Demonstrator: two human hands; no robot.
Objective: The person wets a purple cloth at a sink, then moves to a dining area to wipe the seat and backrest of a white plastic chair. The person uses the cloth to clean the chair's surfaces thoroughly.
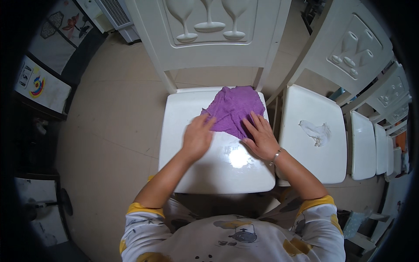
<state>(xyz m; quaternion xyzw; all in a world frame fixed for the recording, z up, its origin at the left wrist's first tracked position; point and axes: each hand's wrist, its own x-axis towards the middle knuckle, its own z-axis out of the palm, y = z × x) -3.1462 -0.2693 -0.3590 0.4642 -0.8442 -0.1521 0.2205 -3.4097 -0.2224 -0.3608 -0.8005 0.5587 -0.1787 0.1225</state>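
Observation:
A purple cloth lies spread and wrinkled over the back part of a glossy white chair seat. My left hand rests at the cloth's left front edge, its fingertips on the fabric and slightly blurred. On the cloth's right front corner lies my right hand, fingers spread and flat, a bracelet round its wrist. Neither hand grips the fabric. Light glares off the seat between my hands.
The chair's white backrest with raised goblet shapes stands at the seat's far edge. Close on the right, a second white chair bears a crumpled white cloth. More white chairs line up beyond it. Tiled floor lies left.

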